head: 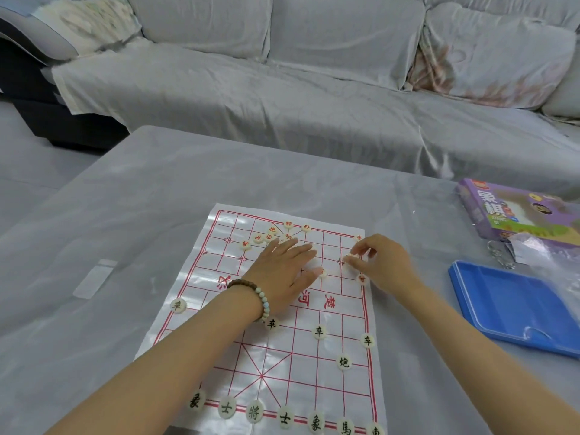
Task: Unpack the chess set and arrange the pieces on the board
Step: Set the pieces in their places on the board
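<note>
Head view
Board (345, 318): on the table (157, 199), near edge cut off.
Left hand (282, 268): flat, fingers straight, covering red pieces (258, 238).
Right hand (383, 265): fingertips pinch a pale piece (349, 257), lettering hidden.
Black pieces (319, 332): near rows, corner one cropped.

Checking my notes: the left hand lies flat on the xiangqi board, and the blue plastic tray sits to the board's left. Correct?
Not quite. In the head view the blue plastic tray sits to the right of the xiangqi board; the left hand does lie flat on it.
</note>
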`<state>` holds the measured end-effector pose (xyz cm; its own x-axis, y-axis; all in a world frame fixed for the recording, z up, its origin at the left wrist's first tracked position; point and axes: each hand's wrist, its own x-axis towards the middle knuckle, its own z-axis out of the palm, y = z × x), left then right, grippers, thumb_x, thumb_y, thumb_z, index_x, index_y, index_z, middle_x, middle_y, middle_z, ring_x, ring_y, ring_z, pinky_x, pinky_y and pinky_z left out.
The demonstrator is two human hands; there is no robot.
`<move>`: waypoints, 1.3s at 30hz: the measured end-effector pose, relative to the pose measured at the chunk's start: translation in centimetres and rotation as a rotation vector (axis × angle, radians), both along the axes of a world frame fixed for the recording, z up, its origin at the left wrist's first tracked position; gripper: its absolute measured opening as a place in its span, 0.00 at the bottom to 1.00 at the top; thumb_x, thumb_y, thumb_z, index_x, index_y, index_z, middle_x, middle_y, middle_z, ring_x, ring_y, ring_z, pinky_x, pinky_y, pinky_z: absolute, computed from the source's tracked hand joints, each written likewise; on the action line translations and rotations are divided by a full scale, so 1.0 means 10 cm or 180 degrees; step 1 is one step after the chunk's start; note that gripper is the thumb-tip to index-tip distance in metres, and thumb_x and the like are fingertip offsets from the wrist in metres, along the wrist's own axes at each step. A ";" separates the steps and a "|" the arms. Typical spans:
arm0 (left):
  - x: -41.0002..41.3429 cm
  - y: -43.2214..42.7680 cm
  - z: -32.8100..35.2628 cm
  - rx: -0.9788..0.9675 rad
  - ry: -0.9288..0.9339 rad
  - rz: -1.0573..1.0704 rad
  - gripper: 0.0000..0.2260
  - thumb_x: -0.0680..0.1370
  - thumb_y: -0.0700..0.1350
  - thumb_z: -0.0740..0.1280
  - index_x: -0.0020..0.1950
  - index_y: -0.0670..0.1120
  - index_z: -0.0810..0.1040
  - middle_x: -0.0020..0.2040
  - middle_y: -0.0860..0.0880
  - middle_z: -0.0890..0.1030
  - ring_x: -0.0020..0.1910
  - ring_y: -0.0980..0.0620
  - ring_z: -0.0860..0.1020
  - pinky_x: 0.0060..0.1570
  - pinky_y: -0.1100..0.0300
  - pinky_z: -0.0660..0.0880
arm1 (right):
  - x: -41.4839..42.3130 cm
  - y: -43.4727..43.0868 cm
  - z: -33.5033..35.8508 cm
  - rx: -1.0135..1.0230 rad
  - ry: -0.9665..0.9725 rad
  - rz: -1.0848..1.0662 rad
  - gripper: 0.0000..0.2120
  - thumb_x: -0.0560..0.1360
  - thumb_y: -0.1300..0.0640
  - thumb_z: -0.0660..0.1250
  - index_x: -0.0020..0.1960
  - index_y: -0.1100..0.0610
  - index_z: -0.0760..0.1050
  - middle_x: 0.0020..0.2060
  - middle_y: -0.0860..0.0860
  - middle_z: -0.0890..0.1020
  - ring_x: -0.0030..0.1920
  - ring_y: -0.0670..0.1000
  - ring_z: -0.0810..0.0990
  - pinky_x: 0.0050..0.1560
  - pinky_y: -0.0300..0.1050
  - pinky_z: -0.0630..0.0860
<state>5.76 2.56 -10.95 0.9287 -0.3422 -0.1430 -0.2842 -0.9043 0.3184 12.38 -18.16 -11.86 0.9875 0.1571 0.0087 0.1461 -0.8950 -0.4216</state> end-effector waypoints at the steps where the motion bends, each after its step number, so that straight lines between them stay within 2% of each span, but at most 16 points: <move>1: 0.02 -0.04 -0.01 0.0024 -0.0003 -0.0015 0.23 0.81 0.56 0.44 0.76 0.52 0.53 0.77 0.55 0.52 0.75 0.55 0.45 0.73 0.56 0.40 | -0.01 0.00 -0.02 -0.0039 0.0000 0.0021 0.09 0.71 0.44 0.70 0.45 0.48 0.77 0.44 0.44 0.77 0.43 0.44 0.74 0.40 0.34 0.68; 3: 0.04 -0.09 -0.03 0.0071 -0.0012 -0.0023 0.23 0.81 0.56 0.44 0.76 0.52 0.53 0.77 0.55 0.52 0.75 0.55 0.45 0.73 0.56 0.40 | -0.03 0.02 -0.05 -0.0029 -0.0039 0.0073 0.11 0.71 0.44 0.70 0.47 0.50 0.78 0.44 0.44 0.78 0.43 0.43 0.74 0.42 0.34 0.69; 6: 0.05 -0.13 -0.06 0.0138 -0.0030 -0.0047 0.23 0.82 0.56 0.43 0.76 0.52 0.54 0.76 0.54 0.53 0.75 0.54 0.46 0.73 0.56 0.40 | -0.05 0.04 -0.09 0.0003 -0.0118 0.0124 0.13 0.70 0.42 0.70 0.48 0.49 0.78 0.45 0.43 0.78 0.43 0.43 0.73 0.52 0.41 0.73; 11: 0.06 -0.14 -0.13 0.0165 -0.0044 -0.0075 0.22 0.81 0.56 0.43 0.75 0.53 0.57 0.76 0.55 0.55 0.75 0.54 0.46 0.73 0.54 0.40 | -0.07 -0.03 -0.08 0.0032 -0.0009 0.0224 0.16 0.70 0.43 0.70 0.55 0.47 0.77 0.51 0.43 0.78 0.47 0.42 0.72 0.60 0.48 0.71; 16: 0.06 -0.13 -0.15 0.0222 -0.0044 -0.0079 0.23 0.81 0.56 0.42 0.75 0.53 0.56 0.76 0.55 0.55 0.75 0.54 0.46 0.73 0.54 0.40 | -0.07 -0.03 -0.09 0.0130 -0.0062 0.0244 0.11 0.72 0.47 0.70 0.52 0.47 0.79 0.52 0.44 0.79 0.47 0.42 0.72 0.59 0.48 0.72; 22: 0.07 -0.13 -0.14 0.0205 -0.0073 -0.0082 0.22 0.81 0.55 0.42 0.74 0.53 0.58 0.76 0.55 0.56 0.75 0.54 0.46 0.73 0.54 0.40 | -0.07 0.03 -0.12 0.0142 -0.0150 0.0155 0.11 0.71 0.44 0.71 0.50 0.47 0.79 0.49 0.43 0.80 0.46 0.41 0.73 0.59 0.47 0.72; 30: 0.07 -0.14 -0.14 0.0208 -0.0063 -0.0073 0.23 0.81 0.55 0.42 0.74 0.53 0.59 0.76 0.55 0.56 0.75 0.54 0.46 0.73 0.54 0.40 | -0.08 0.04 -0.14 0.0112 -0.0145 0.0106 0.12 0.71 0.44 0.70 0.51 0.48 0.79 0.50 0.44 0.80 0.47 0.42 0.72 0.59 0.47 0.72; 35: 0.03 -0.07 -0.11 0.0134 -0.0120 -0.0083 0.23 0.81 0.56 0.42 0.74 0.53 0.60 0.76 0.56 0.56 0.75 0.55 0.46 0.73 0.56 0.39 | -0.11 0.05 -0.10 0.0236 -0.0237 0.0142 0.12 0.71 0.45 0.70 0.53 0.47 0.77 0.44 0.41 0.76 0.45 0.42 0.72 0.58 0.47 0.71; 37: 0.01 0.01 -0.09 0.0089 -0.0157 -0.0052 0.24 0.81 0.58 0.41 0.75 0.54 0.58 0.76 0.56 0.55 0.75 0.56 0.46 0.73 0.57 0.39 | -0.11 0.09 -0.06 0.0337 -0.0285 0.0203 0.11 0.71 0.46 0.70 0.52 0.47 0.77 0.44 0.41 0.76 0.46 0.42 0.73 0.58 0.47 0.71; 39: -0.01 0.12 -0.05 0.0057 -0.0209 0.0029 0.30 0.76 0.63 0.35 0.75 0.55 0.56 0.76 0.57 0.55 0.75 0.57 0.46 0.72 0.59 0.38 | -0.10 0.18 -0.01 0.0399 -0.0265 0.0313 0.11 0.72 0.47 0.70 0.53 0.48 0.77 0.46 0.43 0.77 0.47 0.43 0.73 0.58 0.47 0.71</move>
<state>5.65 3.76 -11.42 0.9393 -0.3317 -0.0876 -0.2958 -0.9123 0.2832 11.36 -16.36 -11.97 0.9625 0.2455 0.1153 0.2694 -0.8158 -0.5117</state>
